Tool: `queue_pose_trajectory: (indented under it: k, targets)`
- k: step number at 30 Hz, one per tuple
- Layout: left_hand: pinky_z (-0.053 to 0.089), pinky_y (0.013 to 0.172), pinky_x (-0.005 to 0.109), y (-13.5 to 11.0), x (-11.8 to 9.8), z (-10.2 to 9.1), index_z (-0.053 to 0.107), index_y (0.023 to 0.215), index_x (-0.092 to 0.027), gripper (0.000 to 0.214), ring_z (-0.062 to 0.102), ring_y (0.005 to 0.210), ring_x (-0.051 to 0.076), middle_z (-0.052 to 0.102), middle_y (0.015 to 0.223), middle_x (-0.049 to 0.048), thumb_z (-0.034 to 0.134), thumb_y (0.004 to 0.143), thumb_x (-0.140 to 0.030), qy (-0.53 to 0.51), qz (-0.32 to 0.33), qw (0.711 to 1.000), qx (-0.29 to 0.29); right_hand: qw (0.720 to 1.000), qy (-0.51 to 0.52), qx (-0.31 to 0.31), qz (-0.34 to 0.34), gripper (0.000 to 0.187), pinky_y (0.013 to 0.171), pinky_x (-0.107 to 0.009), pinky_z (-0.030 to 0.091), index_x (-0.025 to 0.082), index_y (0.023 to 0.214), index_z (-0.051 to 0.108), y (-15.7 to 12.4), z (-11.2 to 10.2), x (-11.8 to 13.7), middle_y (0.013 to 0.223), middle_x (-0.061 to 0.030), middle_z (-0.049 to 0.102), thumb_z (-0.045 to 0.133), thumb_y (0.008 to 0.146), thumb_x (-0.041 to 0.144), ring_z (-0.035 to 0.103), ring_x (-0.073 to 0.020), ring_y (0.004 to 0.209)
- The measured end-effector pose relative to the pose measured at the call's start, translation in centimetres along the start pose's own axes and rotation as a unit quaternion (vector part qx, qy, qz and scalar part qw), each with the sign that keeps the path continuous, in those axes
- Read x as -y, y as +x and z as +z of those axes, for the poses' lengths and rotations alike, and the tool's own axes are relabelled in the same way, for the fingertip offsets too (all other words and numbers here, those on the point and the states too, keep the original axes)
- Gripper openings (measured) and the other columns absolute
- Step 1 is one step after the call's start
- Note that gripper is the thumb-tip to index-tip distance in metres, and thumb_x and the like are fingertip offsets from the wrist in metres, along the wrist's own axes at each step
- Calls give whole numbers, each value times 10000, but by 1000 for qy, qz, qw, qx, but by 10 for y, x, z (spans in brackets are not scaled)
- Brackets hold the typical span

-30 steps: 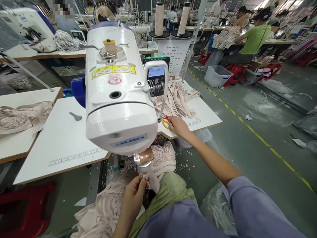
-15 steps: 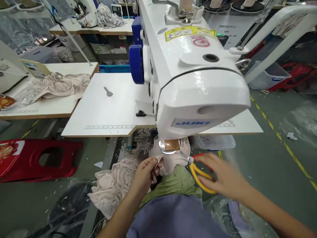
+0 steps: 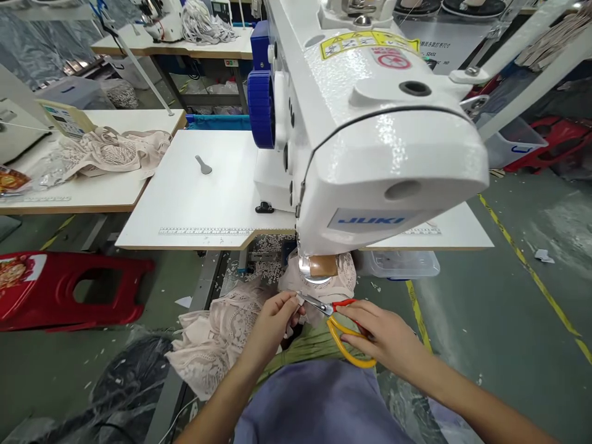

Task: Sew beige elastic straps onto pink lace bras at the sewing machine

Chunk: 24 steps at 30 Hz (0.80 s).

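Note:
My right hand (image 3: 377, 330) grips a pair of scissors (image 3: 349, 333) with one red and one yellow handle. Their blades point left and reach the fingertips of my left hand (image 3: 277, 314). That hand is closed in a pinch on a small pale edge of fabric. Beige lace fabric (image 3: 342, 274) hangs under the head of the white sewing machine (image 3: 393, 166), just beyond both hands. More beige lace garments (image 3: 222, 336) lie bunched to the left of my left forearm. Green cloth (image 3: 309, 345) shows beneath the hands.
A white sewing table (image 3: 198, 197) extends behind the hands, with a small grey tool (image 3: 203, 165) on it. Below its right edge sits a clear plastic tray (image 3: 402, 264). A red stool (image 3: 111, 290) lies at the left. Another table (image 3: 157, 120) holds beige garments.
My right hand has moved left with the scissors, bringing the blades to the left hand's fingertips. The left hand keeps its pinch nearly in place. The camera view has shifted slightly.

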<state>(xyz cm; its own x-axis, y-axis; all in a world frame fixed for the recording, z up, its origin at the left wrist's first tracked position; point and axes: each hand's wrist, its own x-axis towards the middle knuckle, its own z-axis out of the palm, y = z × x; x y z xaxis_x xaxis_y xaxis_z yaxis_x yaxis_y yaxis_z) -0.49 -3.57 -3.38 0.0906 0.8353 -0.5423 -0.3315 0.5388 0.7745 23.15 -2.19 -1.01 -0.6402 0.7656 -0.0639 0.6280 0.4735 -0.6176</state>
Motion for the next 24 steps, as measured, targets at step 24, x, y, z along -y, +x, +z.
queue_pose_trajectory:
  k: [24]
  targets:
    - [312, 495, 190, -1, 2, -5, 608, 632, -149, 399, 416, 500, 67, 500, 533, -54, 733, 737, -513, 47, 86, 993, -71, 991, 97, 48, 78, 385, 764, -326, 516, 234, 1230, 621, 26, 3, 14, 1069, -86, 673, 618, 848, 284, 621, -196, 812]
